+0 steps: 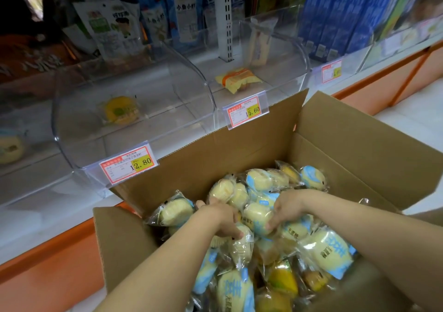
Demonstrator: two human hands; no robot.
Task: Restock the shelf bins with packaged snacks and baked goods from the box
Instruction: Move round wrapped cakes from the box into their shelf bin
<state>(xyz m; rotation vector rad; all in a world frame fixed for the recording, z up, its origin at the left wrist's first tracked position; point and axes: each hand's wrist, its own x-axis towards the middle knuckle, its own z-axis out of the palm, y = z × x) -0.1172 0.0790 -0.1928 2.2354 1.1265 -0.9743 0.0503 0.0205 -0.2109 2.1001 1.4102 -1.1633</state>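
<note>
1. Hands first: your L hand (223, 223) curls its fingers round a bun pack (242, 244), whose long axis runs approx 12-to-6.
2. Your R hand (285, 210) lies fingers-down on a second pack (257, 217) at its 8 o'clock. Thumb's hidden, so can't tell if you're gripping or just pressing.
3. Both hands are inside the box (239, 148), w/ wrapped buns heaped all round them.
4. Bins sit beyond the far flap (251, 129). The 12.80 bin (143, 132) is at 11 o'clock from your hands and holds one yellow round pack (121, 110). The 15.60 bin (282, 81) is at 12 and holds one yellow-orange pack (237, 79).
5. Judgement: L hand is nearer the 12.80 bin, R hand the 15.60 bin. Either lift probably has to clear that upright flap first.
</note>
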